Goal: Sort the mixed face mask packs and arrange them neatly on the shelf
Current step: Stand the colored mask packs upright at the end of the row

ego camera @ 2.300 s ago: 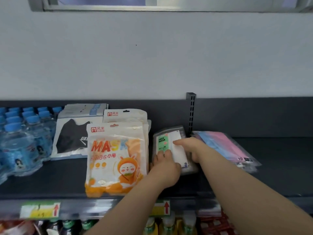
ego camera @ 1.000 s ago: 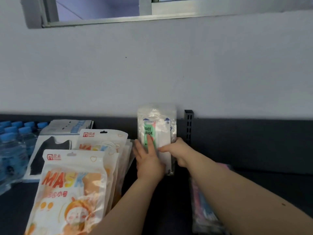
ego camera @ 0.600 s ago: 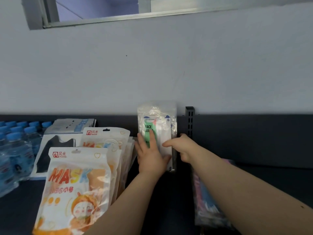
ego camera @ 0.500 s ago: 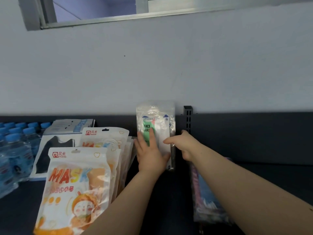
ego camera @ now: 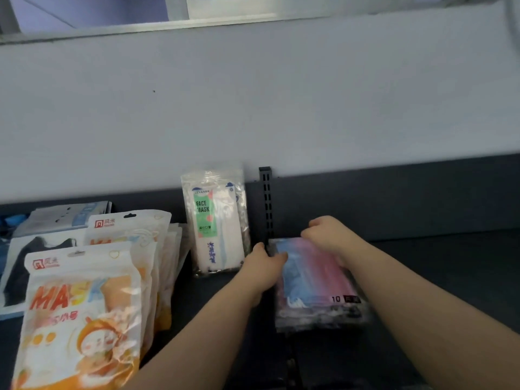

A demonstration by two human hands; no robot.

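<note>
A clear pack with a green FACE MASK label (ego camera: 216,223) stands upright against the shelf's back wall, free of both hands. To its right lies a clear pack of pink and blue masks (ego camera: 315,280) on the dark shelf (ego camera: 436,277). My left hand (ego camera: 263,270) grips that pack's left edge. My right hand (ego camera: 329,235) holds its far upper edge with curled fingers. Orange cartoon MASK pouches (ego camera: 81,313) stand in a row at the left, with a black mask pack (ego camera: 36,260) behind them.
A slotted metal upright (ego camera: 266,201) rises from the back panel between the two packs. A grey-blue box (ego camera: 67,218) sits at the far left rear, with blue bottle caps (ego camera: 14,220) beside it. A pale wall and window frame are above.
Both hands let go of the green-label pack, which now stands alone against the back wall. They moved right and down onto the pink and blue pack.
</note>
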